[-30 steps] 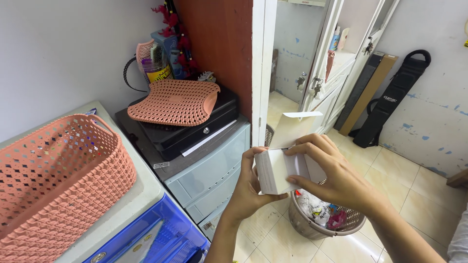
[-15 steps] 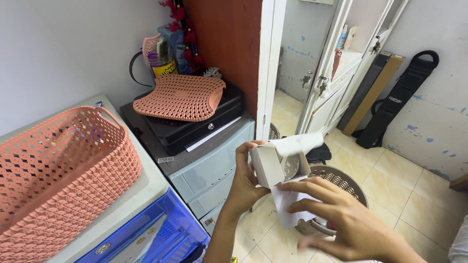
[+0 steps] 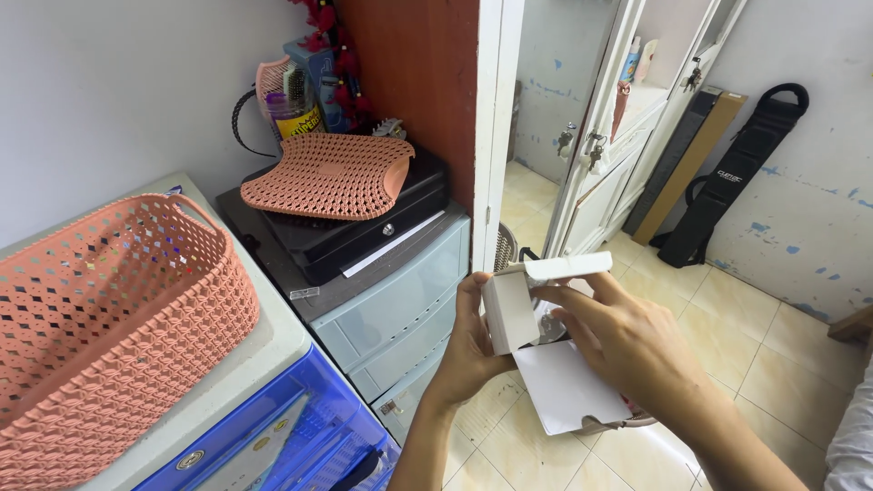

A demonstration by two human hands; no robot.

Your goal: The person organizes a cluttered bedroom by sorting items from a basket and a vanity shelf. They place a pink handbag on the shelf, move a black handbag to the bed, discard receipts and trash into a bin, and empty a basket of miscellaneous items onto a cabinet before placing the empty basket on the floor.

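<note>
Left hand [image 3: 468, 350] grip: closed on small white box [image 3: 507, 312], lid flap up | right hand [image 3: 627, 350] grip: fingers inside box, white sheet [image 3: 568, 391] beneath palm | handling: likely light, crushable card; hold side walls.

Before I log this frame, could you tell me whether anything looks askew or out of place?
Only the salmon lattice lid: it lies crooked on the black cash box, off the matching basket. The white box in both hands is simply open.

Head camera looks down, close over both hands [image 3: 546, 341].
</note>
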